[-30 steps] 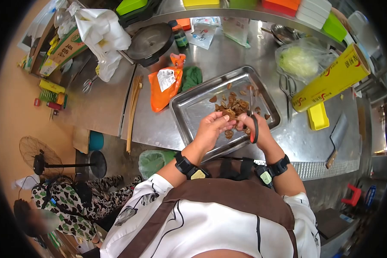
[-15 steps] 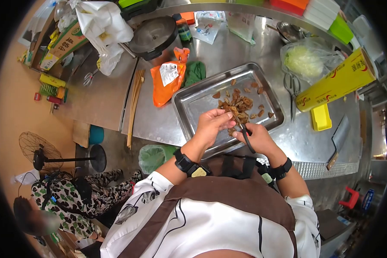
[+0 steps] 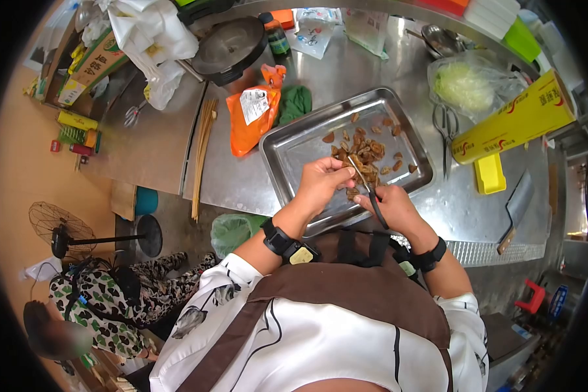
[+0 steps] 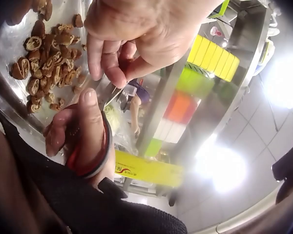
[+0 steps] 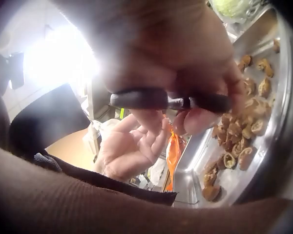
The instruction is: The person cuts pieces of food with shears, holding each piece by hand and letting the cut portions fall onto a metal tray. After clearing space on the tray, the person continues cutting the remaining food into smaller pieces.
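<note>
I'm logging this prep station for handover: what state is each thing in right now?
right hand, grips the scissors' handles.
scissors, held over the tray, blades apparently slightly parted.
left hand, fingers curled at the blades; any piece hidden.
tray, flat on the counter, partly filled with brown pieces.
spare scissors, lying closed.
cleaver, lying flat, untouched.

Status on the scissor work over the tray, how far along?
Done: a pile of small brown pieces lies in the metal tray. In hand: the right hand grips black-handled scissors over the tray, with the left hand at the blades; whether it holds a piece is unclear. Left: hard to gauge. I can't tell cut pieces from uncut, and the orange bag beside the tray hides its contents.
</note>
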Action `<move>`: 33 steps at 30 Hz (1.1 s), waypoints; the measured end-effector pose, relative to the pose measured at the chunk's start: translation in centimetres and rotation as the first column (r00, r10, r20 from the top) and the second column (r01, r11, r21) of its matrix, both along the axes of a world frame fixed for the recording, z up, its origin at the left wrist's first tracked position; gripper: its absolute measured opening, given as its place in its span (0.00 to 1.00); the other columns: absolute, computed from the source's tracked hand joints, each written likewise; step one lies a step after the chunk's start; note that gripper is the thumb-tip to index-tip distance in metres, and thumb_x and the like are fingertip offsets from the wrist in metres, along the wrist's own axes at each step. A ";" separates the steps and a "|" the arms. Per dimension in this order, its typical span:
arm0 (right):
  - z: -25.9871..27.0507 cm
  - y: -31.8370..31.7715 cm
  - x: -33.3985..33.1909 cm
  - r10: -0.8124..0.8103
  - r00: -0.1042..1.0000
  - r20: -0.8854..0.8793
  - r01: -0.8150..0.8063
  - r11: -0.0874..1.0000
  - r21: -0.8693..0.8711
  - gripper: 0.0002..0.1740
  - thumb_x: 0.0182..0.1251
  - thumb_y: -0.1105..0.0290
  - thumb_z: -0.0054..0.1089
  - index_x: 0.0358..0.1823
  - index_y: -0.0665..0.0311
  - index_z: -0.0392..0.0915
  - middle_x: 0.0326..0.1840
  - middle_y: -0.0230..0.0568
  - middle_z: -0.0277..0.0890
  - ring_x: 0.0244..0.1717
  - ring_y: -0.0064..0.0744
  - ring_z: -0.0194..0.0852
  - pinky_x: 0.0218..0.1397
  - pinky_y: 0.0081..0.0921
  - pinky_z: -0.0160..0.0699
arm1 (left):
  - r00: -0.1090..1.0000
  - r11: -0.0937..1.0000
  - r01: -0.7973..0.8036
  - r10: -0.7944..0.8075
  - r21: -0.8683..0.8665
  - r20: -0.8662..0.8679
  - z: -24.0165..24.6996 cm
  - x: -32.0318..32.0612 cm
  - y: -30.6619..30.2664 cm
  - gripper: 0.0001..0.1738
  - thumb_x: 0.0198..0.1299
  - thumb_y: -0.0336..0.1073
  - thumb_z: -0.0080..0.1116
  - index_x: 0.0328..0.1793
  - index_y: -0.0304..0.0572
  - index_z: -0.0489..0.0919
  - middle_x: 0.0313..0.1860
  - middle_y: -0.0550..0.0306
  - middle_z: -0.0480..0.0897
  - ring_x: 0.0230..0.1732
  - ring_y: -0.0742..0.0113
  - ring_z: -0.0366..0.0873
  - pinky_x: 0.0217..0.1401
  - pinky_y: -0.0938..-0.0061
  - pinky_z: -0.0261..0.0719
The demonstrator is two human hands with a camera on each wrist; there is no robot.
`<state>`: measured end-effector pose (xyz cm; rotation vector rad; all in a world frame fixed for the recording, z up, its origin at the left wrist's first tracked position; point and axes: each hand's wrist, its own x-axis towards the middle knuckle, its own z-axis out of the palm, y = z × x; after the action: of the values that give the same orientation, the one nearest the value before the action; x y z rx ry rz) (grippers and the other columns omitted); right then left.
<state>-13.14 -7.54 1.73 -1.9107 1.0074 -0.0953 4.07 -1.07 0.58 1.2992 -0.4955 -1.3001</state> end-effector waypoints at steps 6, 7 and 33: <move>0.6 -0.5 -0.1 0.052 0.997 -0.054 -0.049 0.997 0.059 0.31 0.52 0.44 0.63 0.16 0.71 0.71 0.14 0.51 0.68 0.20 0.45 0.69 0.28 0.37 0.68 | 0.997 0.996 0.079 -0.079 0.028 -0.011 -0.3 0.1 0.0 0.07 0.55 0.27 0.60 0.38 0.30 0.77 0.33 0.53 0.81 0.30 0.70 0.79 0.36 0.77 0.78; 0.5 -0.5 -0.1 0.051 0.997 -0.054 -0.048 0.997 0.058 0.31 0.52 0.44 0.63 0.16 0.71 0.71 0.14 0.51 0.68 0.20 0.45 0.69 0.28 0.37 0.68 | 0.996 0.995 0.090 -0.089 0.045 -0.009 -0.3 0.0 0.0 0.07 0.55 0.26 0.60 0.38 0.30 0.77 0.34 0.53 0.81 0.30 0.70 0.78 0.36 0.78 0.78; 0.7 0.2 -0.9 -0.001 0.998 -0.055 -0.002 0.998 -0.065 0.30 0.49 0.44 0.65 0.20 0.69 0.71 0.21 0.54 0.73 0.27 0.55 0.74 0.32 0.42 0.70 | 0.995 1.000 -0.007 0.006 -0.008 -0.104 -0.5 -0.5 0.5 0.10 0.57 0.26 0.57 0.45 0.32 0.74 0.38 0.53 0.80 0.36 0.66 0.80 0.45 0.72 0.80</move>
<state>-14.03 -7.34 2.43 -1.9826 1.0524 -0.0762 3.56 -0.53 0.04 1.2187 -0.4225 -1.3515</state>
